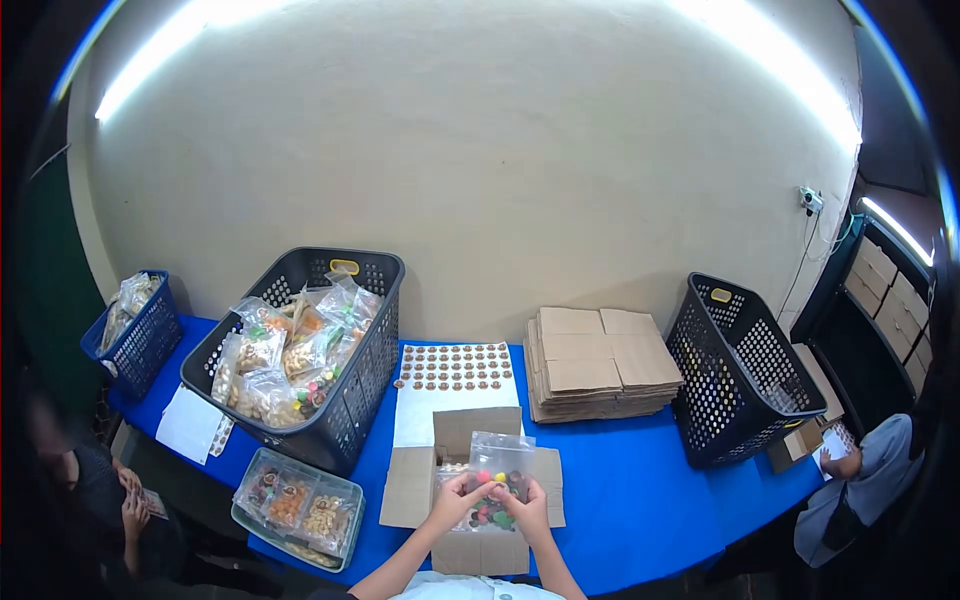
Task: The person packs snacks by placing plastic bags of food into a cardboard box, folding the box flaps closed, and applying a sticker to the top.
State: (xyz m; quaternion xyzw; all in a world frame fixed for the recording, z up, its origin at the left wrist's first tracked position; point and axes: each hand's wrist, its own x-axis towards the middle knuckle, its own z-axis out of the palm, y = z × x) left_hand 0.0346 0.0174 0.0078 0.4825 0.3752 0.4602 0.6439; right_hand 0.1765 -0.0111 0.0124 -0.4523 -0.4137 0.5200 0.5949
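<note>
Over the open carton: I hold a clear pouch of multicoloured round pieces, its top edge pointing away from me.
My left hand: pinching the pouch along its left side, thumb across the front.
My right hand: grasping the right side, thumb reaching in close to my left one.
Carton: flaps spread outward on the blue table cover; its inside is mostly hidden by my hands and the pouch.
Sticker sheet: just behind the carton, rows of round brown stickers near its top.
Plastic tub: to my left, with filled pouches.
Black basket: beyond the tub, heaped with more bags.
Cardboard stack: flattened, back right, near a second dark basket.
Far right: another person's hand, by some papers.
</note>
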